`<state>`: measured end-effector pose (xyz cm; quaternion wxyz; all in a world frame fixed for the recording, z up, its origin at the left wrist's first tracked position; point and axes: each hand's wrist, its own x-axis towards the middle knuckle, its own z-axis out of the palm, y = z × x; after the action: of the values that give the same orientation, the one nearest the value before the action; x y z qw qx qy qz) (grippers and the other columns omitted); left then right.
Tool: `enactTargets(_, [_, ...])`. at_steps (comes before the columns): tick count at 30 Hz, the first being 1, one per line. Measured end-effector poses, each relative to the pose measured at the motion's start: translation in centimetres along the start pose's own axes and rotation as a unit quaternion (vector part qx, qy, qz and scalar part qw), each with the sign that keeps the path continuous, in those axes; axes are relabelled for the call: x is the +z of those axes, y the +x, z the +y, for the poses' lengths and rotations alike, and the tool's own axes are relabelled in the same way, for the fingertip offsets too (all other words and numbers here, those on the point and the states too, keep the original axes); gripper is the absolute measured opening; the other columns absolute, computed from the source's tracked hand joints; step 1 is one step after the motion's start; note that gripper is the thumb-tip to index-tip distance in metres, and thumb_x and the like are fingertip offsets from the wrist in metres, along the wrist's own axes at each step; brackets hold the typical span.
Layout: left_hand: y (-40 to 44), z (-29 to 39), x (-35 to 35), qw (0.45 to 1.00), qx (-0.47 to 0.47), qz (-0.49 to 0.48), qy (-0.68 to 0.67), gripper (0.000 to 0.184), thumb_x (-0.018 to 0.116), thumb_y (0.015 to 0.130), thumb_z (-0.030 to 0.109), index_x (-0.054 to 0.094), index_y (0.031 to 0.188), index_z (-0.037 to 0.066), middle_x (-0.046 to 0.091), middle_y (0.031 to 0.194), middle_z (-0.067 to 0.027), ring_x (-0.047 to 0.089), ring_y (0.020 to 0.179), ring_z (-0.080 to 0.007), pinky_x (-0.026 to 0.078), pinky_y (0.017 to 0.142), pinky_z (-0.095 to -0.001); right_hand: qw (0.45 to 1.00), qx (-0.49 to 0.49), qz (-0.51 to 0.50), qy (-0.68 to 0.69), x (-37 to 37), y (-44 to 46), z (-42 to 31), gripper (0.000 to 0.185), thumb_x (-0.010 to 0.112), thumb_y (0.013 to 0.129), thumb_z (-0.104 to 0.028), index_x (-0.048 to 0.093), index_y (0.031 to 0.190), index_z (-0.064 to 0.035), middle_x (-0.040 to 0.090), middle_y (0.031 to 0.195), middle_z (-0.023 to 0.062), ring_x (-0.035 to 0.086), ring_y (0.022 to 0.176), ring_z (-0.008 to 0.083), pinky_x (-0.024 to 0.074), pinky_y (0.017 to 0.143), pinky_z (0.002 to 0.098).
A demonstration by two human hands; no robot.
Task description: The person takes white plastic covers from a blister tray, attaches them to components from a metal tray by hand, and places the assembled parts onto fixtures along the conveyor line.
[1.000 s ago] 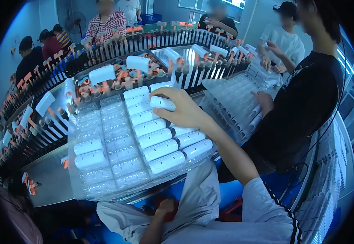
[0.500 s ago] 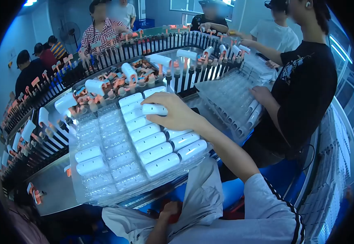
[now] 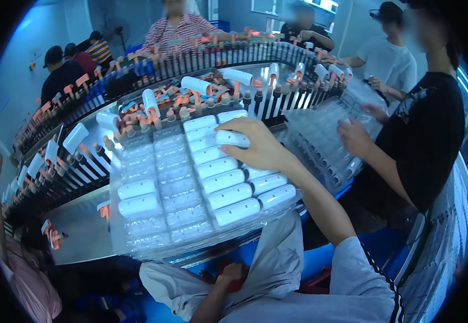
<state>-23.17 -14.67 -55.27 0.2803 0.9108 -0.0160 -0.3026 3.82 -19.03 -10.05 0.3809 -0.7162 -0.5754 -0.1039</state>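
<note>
My right hand (image 3: 258, 142) grips a white rounded plastic shell (image 3: 232, 139), thumb and fingers at its sides, over the upper right part of a clear blister tray (image 3: 137, 234). Rows of similar white shells (image 3: 226, 198) fill the tray's right columns; each shows a small dark slot or mark. Two more white shells (image 3: 139, 205) lie in the left column, among bare pockets. Low in my lap, my left hand (image 3: 235, 271) rests between my legs; its fingers are too dim to make out.
Behind the tray runs a curved conveyor line with black posts (image 3: 234, 110), bearing white shells on orange holders. A bin of orange parts (image 3: 175, 97) stands inside it. At right, a co-worker in black (image 3: 422, 129) handles another clear tray (image 3: 320, 134). Stacked trays (image 3: 433, 258) stand far right.
The view has shifted, so the scene sits slightly rightward. My right hand still holds the shell over the tray. The co-worker's hands at right have lifted from their tray.
</note>
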Motion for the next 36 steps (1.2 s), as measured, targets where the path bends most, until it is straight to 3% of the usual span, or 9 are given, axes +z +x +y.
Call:
enactTargets(5, [-0.1, 0.4, -0.2, 0.999, -0.012, 0.029, -0.019, 0.030, 0.052, 0.088, 0.025, 0.068, 0.105, 0.005, 0.067, 0.108, -0.0254, 0.066, 0.101, -0.0417, 0.053, 0.086, -0.0515, 1.000, 0.000, 0.007, 0.004, 0.1, -0.1, 0.0, 0.038, 0.073, 0.082, -0.017, 0.065, 0.115, -0.0001, 0.067, 0.111, 0.0178, 0.064, 0.105, 0.0309, 0.0464, 0.094, 0.0377])
enactTargets(11, [0.7, -0.7, 1.0, 0.999, 0.036, 0.024, -0.008, 0.030, 0.054, 0.088, 0.027, 0.067, 0.103, 0.004, 0.068, 0.104, -0.0244, 0.066, 0.098, -0.0409, 0.053, 0.082, -0.0510, 0.999, 0.033, -0.002, -0.005, 0.2, 0.0, -1.4, 0.036, 0.071, 0.081, -0.009, 0.064, 0.115, 0.0000, 0.067, 0.110, 0.0150, 0.063, 0.105, 0.0266, 0.0453, 0.095, 0.0355])
enactTargets(16, [-1.0, 0.3, 0.4, 0.997, 0.029, 0.061, -0.040, 0.028, 0.051, 0.090, 0.022, 0.068, 0.102, 0.003, 0.068, 0.100, -0.0258, 0.067, 0.095, -0.0406, 0.054, 0.081, -0.0514, 1.000, 0.018, 0.006, 0.008, 0.4, 0.4, -1.4, 0.034, 0.072, 0.078, -0.008, 0.065, 0.111, -0.0008, 0.067, 0.108, 0.0167, 0.064, 0.100, 0.0305, 0.0475, 0.090, 0.0362])
enactTargets(21, [-1.3, 0.8, -0.6, 0.998, 0.048, 0.026, -0.026, 0.029, 0.050, 0.090, 0.022, 0.068, 0.104, 0.003, 0.068, 0.103, -0.0261, 0.067, 0.098, -0.0407, 0.054, 0.082, -0.0516, 1.000, 0.020, 0.011, 0.010, 0.4, 0.1, -1.3, 0.035, 0.073, 0.079, -0.011, 0.065, 0.112, -0.0010, 0.067, 0.107, 0.0169, 0.064, 0.099, 0.0315, 0.0475, 0.090, 0.0369])
enactTargets(23, [0.1, -0.2, 0.5, 1.000, 0.013, 0.008, -0.012, 0.033, 0.052, 0.090, 0.029, 0.067, 0.106, 0.004, 0.067, 0.106, -0.0250, 0.066, 0.099, -0.0408, 0.053, 0.085, -0.0503, 1.000, 0.026, 0.013, 0.006, 0.3, 0.0, -1.1, 0.036, 0.073, 0.079, -0.010, 0.065, 0.113, -0.0014, 0.067, 0.109, 0.0148, 0.063, 0.104, 0.0281, 0.0455, 0.094, 0.0354])
enactTargets(36, [-1.0, 0.4, -0.9, 1.000, 0.021, 0.000, -0.006, 0.035, 0.045, 0.094, 0.029, 0.067, 0.105, 0.005, 0.067, 0.107, -0.0259, 0.066, 0.099, -0.0404, 0.053, 0.085, -0.0506, 1.000, 0.019, 0.015, 0.016, 0.3, -0.1, -0.5, 0.036, 0.073, 0.080, -0.013, 0.065, 0.113, -0.0003, 0.067, 0.109, 0.0176, 0.064, 0.102, 0.0311, 0.0474, 0.092, 0.0375])
